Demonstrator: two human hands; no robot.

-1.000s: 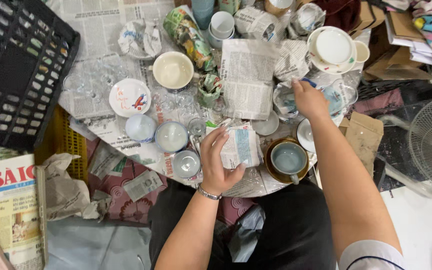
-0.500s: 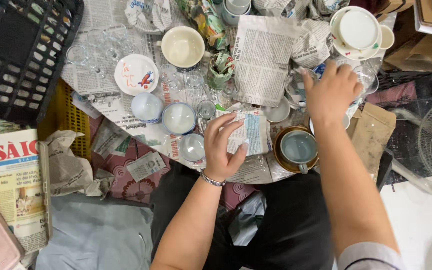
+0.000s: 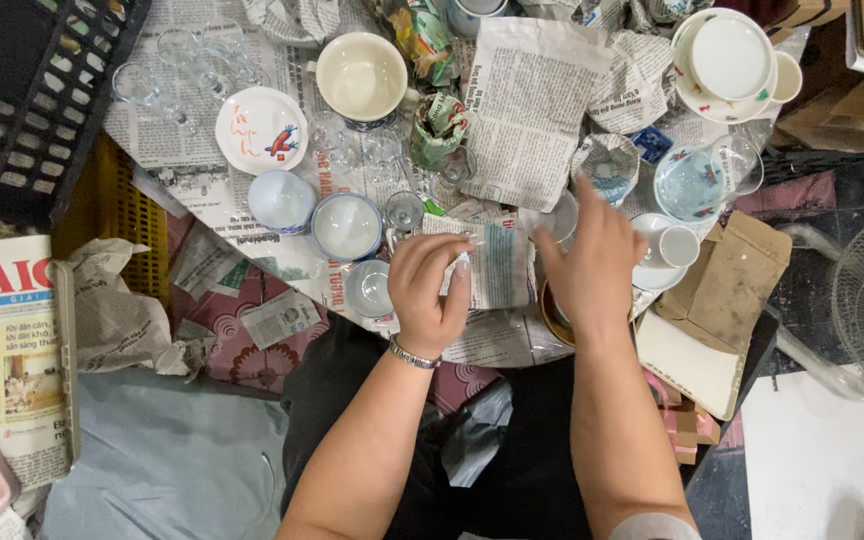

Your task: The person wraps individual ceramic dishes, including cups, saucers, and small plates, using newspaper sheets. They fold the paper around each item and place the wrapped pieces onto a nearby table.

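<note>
Head view: left hand [image 3: 430,290] grips a newspaper-wrapped bundle [image 3: 495,265] at centre of the paper-covered work surface, long axis running left-right. Right hand [image 3: 590,265], fingers spread & loose, rests over a brown-rimmed bowl [image 3: 549,318], grasp unclear. Cream bowl [image 3: 361,76] & small white cup [image 3: 679,246] sit empty nearby.

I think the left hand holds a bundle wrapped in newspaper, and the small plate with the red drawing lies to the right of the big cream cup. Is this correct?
Not quite. In the head view the left hand does hold the newspaper-wrapped bundle, but the small plate with the red drawing lies to the left of the big cream cup, not to its right.
</note>
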